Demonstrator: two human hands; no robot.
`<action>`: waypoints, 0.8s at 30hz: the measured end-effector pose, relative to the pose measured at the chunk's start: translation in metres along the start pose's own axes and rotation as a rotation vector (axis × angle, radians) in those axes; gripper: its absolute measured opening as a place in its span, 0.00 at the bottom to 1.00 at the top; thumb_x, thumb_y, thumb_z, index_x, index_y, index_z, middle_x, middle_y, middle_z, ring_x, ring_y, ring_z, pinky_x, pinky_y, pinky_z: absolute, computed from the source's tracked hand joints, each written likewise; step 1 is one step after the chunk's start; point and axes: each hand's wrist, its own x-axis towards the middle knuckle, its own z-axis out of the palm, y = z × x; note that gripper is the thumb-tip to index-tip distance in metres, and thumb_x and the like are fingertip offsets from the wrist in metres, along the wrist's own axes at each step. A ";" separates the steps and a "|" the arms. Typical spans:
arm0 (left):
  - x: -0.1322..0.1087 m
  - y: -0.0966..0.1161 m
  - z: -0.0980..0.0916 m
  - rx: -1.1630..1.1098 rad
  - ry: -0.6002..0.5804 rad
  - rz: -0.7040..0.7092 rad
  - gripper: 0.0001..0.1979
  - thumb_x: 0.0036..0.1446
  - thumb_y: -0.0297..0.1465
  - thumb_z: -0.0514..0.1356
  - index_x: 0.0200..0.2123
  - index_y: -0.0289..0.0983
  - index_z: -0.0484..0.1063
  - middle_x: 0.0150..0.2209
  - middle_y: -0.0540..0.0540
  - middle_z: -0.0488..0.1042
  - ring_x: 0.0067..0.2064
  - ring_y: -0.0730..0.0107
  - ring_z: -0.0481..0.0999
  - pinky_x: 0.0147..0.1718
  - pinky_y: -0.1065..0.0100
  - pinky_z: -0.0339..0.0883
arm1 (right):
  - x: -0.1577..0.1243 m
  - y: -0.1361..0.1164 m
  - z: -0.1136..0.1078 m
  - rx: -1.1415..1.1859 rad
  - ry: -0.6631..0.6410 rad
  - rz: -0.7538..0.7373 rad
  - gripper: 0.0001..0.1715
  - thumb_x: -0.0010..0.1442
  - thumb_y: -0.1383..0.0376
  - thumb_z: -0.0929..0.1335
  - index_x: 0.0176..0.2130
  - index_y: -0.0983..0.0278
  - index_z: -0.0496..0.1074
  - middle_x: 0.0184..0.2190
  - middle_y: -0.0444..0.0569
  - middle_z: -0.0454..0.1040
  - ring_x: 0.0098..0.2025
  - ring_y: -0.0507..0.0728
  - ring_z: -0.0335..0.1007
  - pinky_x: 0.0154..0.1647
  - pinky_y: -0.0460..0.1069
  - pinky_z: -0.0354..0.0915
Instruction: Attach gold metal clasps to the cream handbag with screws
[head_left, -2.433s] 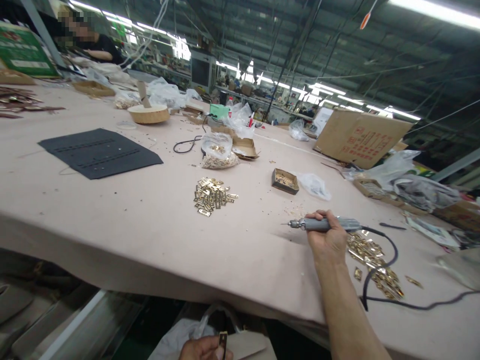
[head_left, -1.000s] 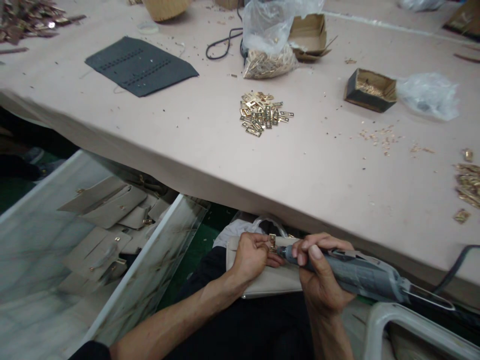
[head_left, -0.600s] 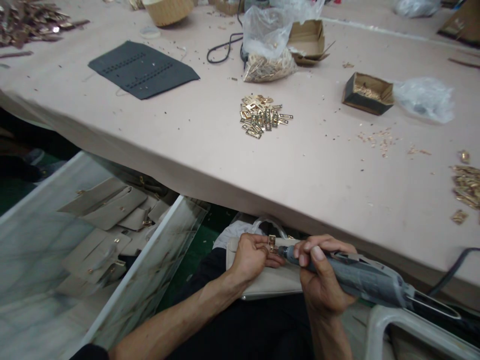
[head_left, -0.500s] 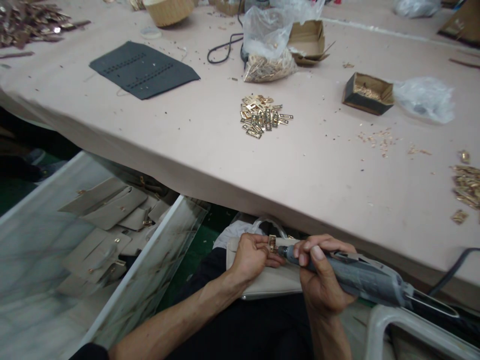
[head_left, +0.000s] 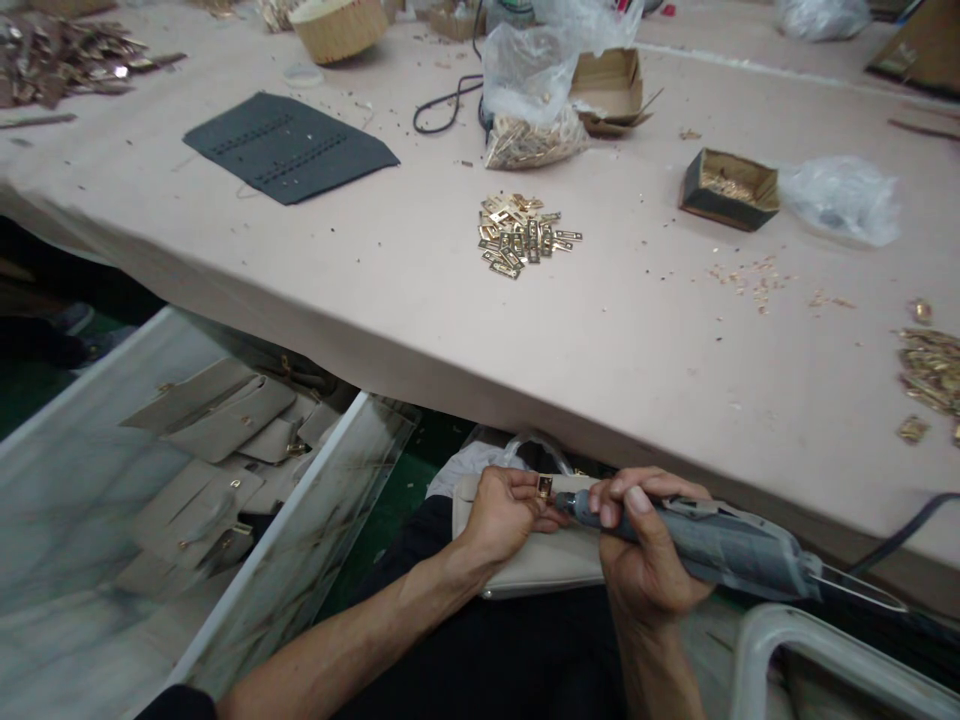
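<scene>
A beige handbag (head_left: pixel 544 568) lies on my lap below the table edge. My left hand (head_left: pixel 496 520) is closed, its fingertips pinching a small gold metal clasp (head_left: pixel 544 486) at the bag's upper side. Wrapped in my right hand (head_left: pixel 651 560) is a grey electric screwdriver (head_left: pixel 739 548), pointing left. Its tip is right beside the clasp and my left fingertips; whether it touches a screw is too small to tell.
Gold plates (head_left: pixel 517 235) lie heaped on the table (head_left: pixel 420 290). Near them are a bag of metal parts (head_left: pixel 532 135), a small box of screws (head_left: pixel 731 195) and a dark panel (head_left: pixel 292 150). A bin (head_left: pixel 262 550) at left holds beige bag pieces; a white frame (head_left: pixel 750 650) stands at right.
The screwdriver's rear end has risen slightly, and the clasp has turned a little between my left fingers. Both hands keep nearly the same place; the table view has shifted slightly.
</scene>
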 end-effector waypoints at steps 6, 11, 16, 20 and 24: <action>0.002 -0.001 0.000 0.038 0.019 0.003 0.12 0.45 0.18 0.59 0.35 0.28 0.78 0.31 0.37 0.82 0.30 0.60 0.84 0.30 0.68 0.77 | 0.000 0.002 0.000 0.010 0.040 -0.002 0.09 0.57 0.74 0.69 0.39 0.63 0.68 0.32 0.45 0.73 0.21 0.51 0.65 0.25 0.52 0.66; 0.000 0.001 0.003 0.011 0.041 -0.014 0.10 0.48 0.19 0.60 0.35 0.26 0.78 0.31 0.35 0.82 0.29 0.61 0.83 0.29 0.69 0.77 | 0.002 0.005 -0.004 0.032 0.088 0.032 0.08 0.57 0.72 0.69 0.37 0.63 0.68 0.30 0.43 0.72 0.20 0.51 0.64 0.26 0.51 0.65; -0.002 0.006 0.004 -0.033 0.055 -0.037 0.09 0.49 0.20 0.63 0.35 0.26 0.79 0.31 0.35 0.82 0.29 0.63 0.83 0.29 0.69 0.77 | 0.004 0.008 -0.009 0.074 0.153 0.138 0.07 0.57 0.70 0.70 0.35 0.63 0.68 0.29 0.42 0.70 0.21 0.49 0.62 0.27 0.49 0.63; 0.000 0.003 0.000 -0.075 0.024 -0.032 0.09 0.48 0.20 0.64 0.35 0.25 0.80 0.34 0.33 0.82 0.29 0.62 0.83 0.29 0.69 0.78 | 0.005 0.011 -0.015 0.119 0.187 0.209 0.08 0.55 0.68 0.71 0.34 0.62 0.67 0.29 0.42 0.69 0.22 0.49 0.61 0.27 0.49 0.62; 0.003 0.000 -0.004 -0.104 -0.001 -0.039 0.09 0.48 0.21 0.65 0.35 0.24 0.79 0.35 0.31 0.82 0.29 0.63 0.83 0.29 0.69 0.78 | 0.005 0.016 -0.019 0.147 0.210 0.232 0.08 0.54 0.68 0.71 0.33 0.63 0.67 0.29 0.42 0.69 0.22 0.49 0.60 0.28 0.48 0.62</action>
